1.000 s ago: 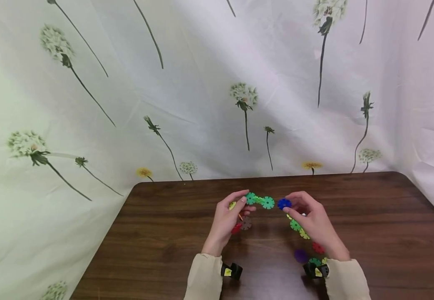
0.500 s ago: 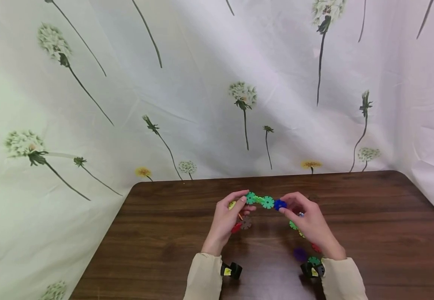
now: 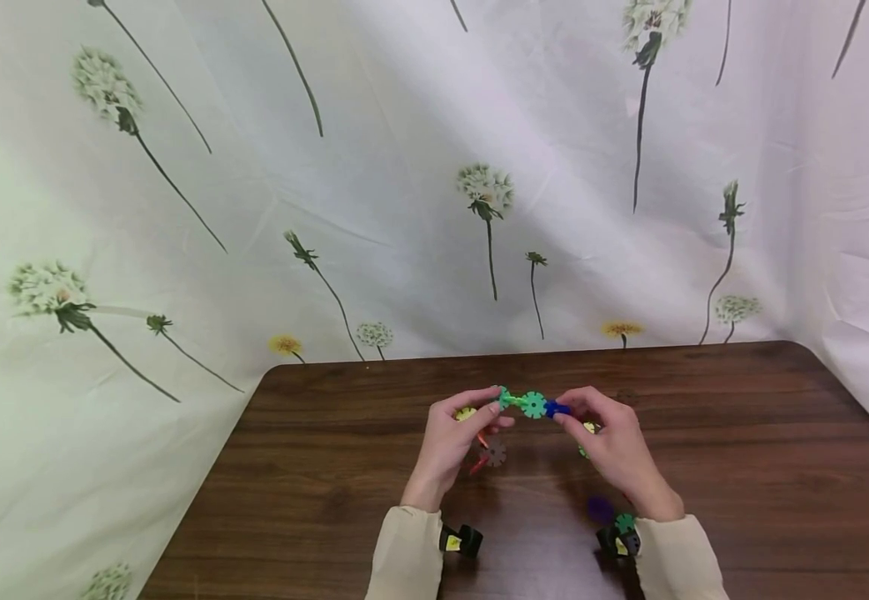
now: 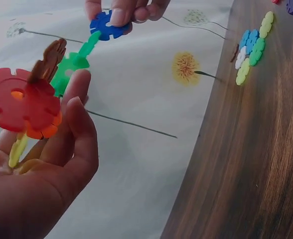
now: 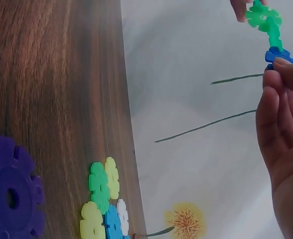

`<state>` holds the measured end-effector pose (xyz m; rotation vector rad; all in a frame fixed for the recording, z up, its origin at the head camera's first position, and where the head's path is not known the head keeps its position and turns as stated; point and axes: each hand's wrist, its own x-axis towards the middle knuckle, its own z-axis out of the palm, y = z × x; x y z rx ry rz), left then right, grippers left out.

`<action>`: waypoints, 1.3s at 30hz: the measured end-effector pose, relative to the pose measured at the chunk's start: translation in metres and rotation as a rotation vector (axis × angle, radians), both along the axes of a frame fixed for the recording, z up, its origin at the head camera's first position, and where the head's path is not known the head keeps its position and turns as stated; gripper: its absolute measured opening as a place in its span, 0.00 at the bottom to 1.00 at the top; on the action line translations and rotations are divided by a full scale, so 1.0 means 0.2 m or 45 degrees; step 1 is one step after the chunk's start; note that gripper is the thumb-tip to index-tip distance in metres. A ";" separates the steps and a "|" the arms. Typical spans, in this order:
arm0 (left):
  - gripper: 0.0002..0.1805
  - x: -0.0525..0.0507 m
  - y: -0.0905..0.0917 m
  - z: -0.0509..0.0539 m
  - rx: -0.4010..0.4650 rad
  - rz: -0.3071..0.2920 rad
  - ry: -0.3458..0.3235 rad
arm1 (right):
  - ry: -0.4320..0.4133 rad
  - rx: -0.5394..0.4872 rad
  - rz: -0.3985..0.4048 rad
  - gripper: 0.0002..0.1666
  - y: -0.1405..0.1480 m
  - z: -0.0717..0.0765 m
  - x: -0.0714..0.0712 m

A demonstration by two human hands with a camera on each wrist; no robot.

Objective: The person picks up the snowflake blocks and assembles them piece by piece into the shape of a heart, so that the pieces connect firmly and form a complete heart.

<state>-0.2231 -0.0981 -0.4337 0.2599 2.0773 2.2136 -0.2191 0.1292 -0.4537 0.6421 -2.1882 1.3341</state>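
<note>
Head view: here's the left hand (image 3: 447, 442), thumb and fingers pinched round one end of a chain of notched discs (image 3: 515, 401), held up over the brown table (image 3: 344, 467)! Between the two grips, a teal disc (image 3: 534, 405) juts toward the right hand (image 3: 620, 446), whose thumb and fingertips come tightly together on a blue disc (image 3: 556, 409). Blue touches teal at the rim; whether the slots are locked, I can't tell. Over to the left wrist: a red disc (image 4: 12, 104), a brown disc (image 4: 48, 59) and an orange disc (image 4: 36, 133) crowd the left grip, a yellow disc (image 4: 18, 150) near the palm. Right wrist: well apart from the right grip, a purple disc (image 5: 24, 179), plus a coloured cluster (image 5: 98, 188) on the tabletop.
</note>
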 end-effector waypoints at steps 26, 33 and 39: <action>0.13 -0.01 0.03 0.00 0.172 0.085 -0.003 | 0.346 0.117 -0.038 0.18 -0.09 -0.02 0.00; 0.15 -0.02 0.03 -0.01 0.217 0.111 -0.016 | 0.355 0.057 -0.079 0.17 -0.12 -0.02 0.00; 0.16 -0.02 0.03 -0.01 0.219 0.112 -0.022 | 0.326 0.076 -0.123 0.17 -0.14 -0.03 0.00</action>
